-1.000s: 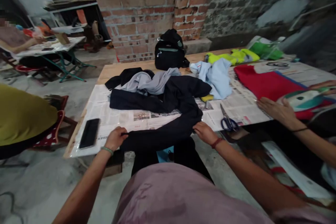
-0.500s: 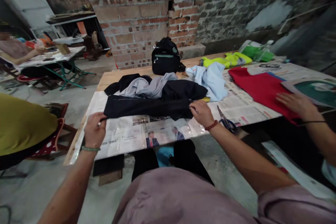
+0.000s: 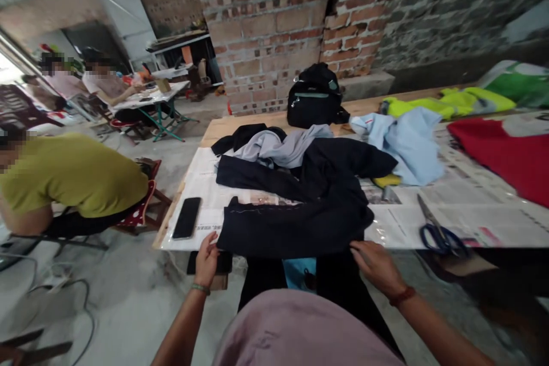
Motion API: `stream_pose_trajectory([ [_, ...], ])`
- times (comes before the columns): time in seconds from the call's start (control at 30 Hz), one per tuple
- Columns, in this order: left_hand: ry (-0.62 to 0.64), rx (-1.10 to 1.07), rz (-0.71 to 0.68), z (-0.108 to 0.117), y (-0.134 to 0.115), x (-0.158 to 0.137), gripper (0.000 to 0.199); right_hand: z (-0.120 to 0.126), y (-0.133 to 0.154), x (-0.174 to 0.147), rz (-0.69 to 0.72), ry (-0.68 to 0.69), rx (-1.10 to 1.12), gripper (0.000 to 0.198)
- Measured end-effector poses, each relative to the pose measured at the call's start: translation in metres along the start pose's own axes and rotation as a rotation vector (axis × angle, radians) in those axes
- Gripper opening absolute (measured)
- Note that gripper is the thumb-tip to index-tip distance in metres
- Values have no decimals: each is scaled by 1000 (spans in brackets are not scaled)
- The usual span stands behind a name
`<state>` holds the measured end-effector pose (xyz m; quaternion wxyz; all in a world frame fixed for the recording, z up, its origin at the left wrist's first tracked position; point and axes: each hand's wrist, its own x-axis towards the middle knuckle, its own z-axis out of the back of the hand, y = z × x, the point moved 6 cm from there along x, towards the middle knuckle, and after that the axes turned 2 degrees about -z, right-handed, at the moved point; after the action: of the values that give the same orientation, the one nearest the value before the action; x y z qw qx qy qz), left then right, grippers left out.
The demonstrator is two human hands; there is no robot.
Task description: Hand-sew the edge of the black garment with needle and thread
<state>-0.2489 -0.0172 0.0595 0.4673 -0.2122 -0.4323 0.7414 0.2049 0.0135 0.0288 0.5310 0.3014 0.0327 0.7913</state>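
Observation:
A dark navy garment [image 3: 274, 229] with two long, trouser-leg-like parts lies on the newspaper-covered table. Its nearer part stretches along the front edge and shows a line of pale stitches. At that part's left end, my left hand [image 3: 206, 260] pinches the lower corner between thumb and fingers. My right hand [image 3: 380, 267] has its fingers closed on the lower edge at the other end. A black phone [image 3: 187, 218] rests left of the cloth. Scissors with dark blue handles [image 3: 441, 238] lie to the right of my right hand, blades partly apart.
Behind the garment are a grey cloth [image 3: 285, 146], a black bag [image 3: 315, 97] and a light blue garment [image 3: 405, 140]. Red fabric [image 3: 506, 151] and a neon yellow garment [image 3: 450, 102] lie farther right. A person in an olive shirt [image 3: 81, 177] sits at left; cables [image 3: 86, 303] cross the floor.
Both hands have drawn the nearer part of the garment towards me, to the table's front edge, apart from the other part. The phone now shows. My view has swung left; the co-worker's hand is out of sight.

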Motion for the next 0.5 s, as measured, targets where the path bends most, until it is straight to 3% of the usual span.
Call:
stream_pose_trajectory([
  [0.13,95,-162,194,-7,13,13,47,4,-2,27,-82,-44,-24,32],
  [0.27,106,-206,219,-15,8,19,54,-8,-2,42,-105,86,-61,34],
  [0.4,121,-252,148,-15,1,13,63,-8,-4,28,-43,58,15,22],
  [0.5,244,-320,123,-14,0,-2,69,0,-9,-1,-19,-32,41,20],
])
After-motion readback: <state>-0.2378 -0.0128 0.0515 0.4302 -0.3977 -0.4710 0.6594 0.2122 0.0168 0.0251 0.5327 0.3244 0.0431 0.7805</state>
